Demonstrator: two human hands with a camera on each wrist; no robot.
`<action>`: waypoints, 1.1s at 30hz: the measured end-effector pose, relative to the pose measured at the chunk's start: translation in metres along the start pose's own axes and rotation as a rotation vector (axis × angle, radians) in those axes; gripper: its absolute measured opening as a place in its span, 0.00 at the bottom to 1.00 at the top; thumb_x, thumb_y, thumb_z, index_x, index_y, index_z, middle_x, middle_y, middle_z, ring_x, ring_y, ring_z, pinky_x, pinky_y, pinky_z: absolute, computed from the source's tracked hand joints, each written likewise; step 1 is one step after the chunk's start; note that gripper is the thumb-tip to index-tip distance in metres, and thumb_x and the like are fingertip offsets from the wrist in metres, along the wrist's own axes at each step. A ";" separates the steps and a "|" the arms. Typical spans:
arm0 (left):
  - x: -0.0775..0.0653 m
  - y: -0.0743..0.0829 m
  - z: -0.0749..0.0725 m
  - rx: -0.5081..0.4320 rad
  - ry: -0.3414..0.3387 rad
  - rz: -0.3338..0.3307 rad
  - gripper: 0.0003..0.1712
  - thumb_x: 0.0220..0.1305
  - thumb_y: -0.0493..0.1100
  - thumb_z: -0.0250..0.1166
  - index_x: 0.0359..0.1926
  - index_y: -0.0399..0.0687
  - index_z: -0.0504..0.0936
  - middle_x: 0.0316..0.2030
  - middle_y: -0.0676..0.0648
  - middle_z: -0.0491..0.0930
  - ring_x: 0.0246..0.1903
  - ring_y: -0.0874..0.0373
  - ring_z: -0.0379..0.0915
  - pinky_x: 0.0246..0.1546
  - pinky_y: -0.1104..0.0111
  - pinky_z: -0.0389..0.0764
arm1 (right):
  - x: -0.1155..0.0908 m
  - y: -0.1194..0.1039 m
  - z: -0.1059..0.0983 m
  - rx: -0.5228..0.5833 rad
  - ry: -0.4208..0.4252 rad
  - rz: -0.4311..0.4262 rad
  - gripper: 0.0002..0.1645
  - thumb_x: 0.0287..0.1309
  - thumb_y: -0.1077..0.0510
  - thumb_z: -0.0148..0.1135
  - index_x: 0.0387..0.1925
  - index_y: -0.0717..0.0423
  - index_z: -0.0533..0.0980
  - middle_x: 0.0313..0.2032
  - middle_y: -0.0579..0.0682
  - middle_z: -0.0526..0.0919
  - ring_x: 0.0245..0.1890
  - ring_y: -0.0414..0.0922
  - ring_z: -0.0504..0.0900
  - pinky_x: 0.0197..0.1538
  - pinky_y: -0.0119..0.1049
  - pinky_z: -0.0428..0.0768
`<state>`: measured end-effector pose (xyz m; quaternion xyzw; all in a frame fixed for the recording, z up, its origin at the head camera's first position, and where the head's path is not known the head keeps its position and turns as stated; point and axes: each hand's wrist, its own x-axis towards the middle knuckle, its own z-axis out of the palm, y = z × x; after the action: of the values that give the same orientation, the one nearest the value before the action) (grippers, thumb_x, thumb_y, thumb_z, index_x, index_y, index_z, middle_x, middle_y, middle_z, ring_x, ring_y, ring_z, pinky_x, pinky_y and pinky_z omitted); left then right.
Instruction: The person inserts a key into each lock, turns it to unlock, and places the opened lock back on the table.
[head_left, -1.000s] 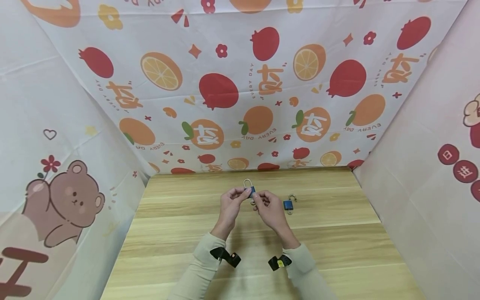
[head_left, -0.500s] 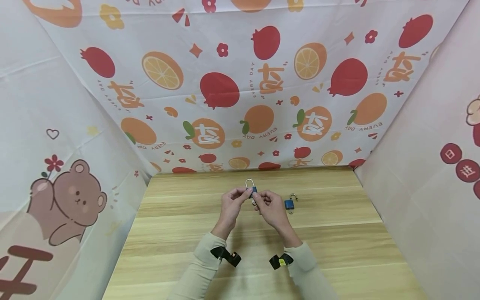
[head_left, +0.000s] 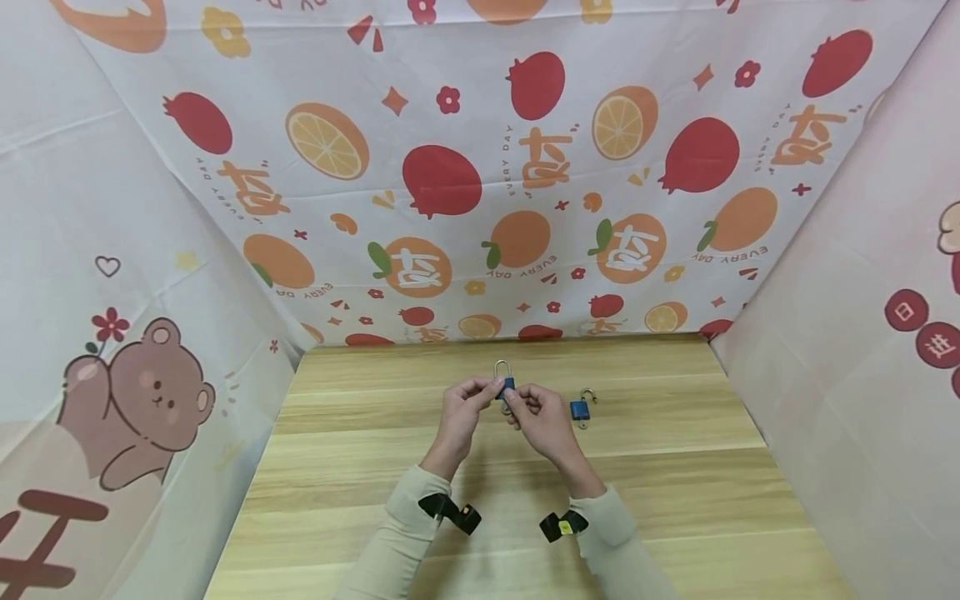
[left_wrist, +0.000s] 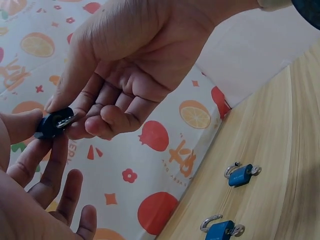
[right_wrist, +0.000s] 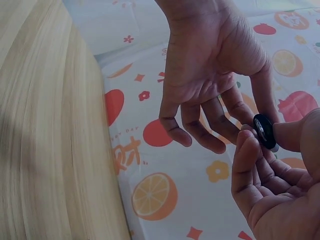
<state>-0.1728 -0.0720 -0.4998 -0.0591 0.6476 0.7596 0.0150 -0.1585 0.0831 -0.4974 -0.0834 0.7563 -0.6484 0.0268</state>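
Note:
A small blue padlock (head_left: 506,383) is held up between both hands, its silver shackle pointing toward the back wall. My left hand (head_left: 460,414) pinches one side of its body with thumb and fingers. From the other side my right hand (head_left: 543,419) pinches it, the thumb lying over the lower part. A silver key end (head_left: 506,409) shows below the body, partly covered by the right fingers. In the right wrist view the padlock (right_wrist: 265,131) appears dark and edge-on between the fingertips. The left wrist view shows its silver part (left_wrist: 65,121) close to the right fingertips.
Right of my right hand, a blue padlock (head_left: 580,410) with a swung-open shackle and a key lies on the wooden table (head_left: 660,500). The left wrist view shows a second open padlock (left_wrist: 219,231) near it (left_wrist: 240,175). A fruit-print cloth (head_left: 442,179) hangs behind.
The held padlock has turned slightly more upright between the fingers. Both hands stay in nearly the same place, and the head view has shifted a little.

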 end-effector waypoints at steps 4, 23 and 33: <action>-0.001 0.000 0.000 -0.011 -0.004 -0.004 0.09 0.63 0.49 0.73 0.32 0.49 0.87 0.33 0.58 0.84 0.41 0.61 0.76 0.48 0.65 0.77 | -0.001 -0.001 0.000 -0.016 0.010 0.025 0.18 0.72 0.51 0.60 0.40 0.64 0.82 0.30 0.60 0.86 0.24 0.37 0.82 0.29 0.29 0.80; 0.001 -0.002 0.003 -0.007 -0.062 0.005 0.10 0.69 0.49 0.67 0.34 0.49 0.85 0.33 0.59 0.82 0.38 0.64 0.76 0.48 0.63 0.76 | -0.003 -0.002 -0.002 0.030 0.033 -0.024 0.17 0.72 0.52 0.60 0.38 0.64 0.81 0.30 0.68 0.84 0.24 0.38 0.82 0.28 0.29 0.79; 0.018 -0.012 -0.002 -0.211 -0.301 -0.081 0.14 0.79 0.51 0.52 0.42 0.57 0.84 0.36 0.58 0.84 0.42 0.64 0.77 0.50 0.63 0.77 | -0.005 -0.010 -0.004 0.112 0.052 0.001 0.17 0.72 0.54 0.61 0.39 0.66 0.80 0.30 0.62 0.84 0.26 0.42 0.83 0.28 0.29 0.80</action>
<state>-0.1892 -0.0732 -0.5139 0.0277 0.5519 0.8223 0.1359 -0.1535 0.0864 -0.4875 -0.0644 0.7194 -0.6915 0.0121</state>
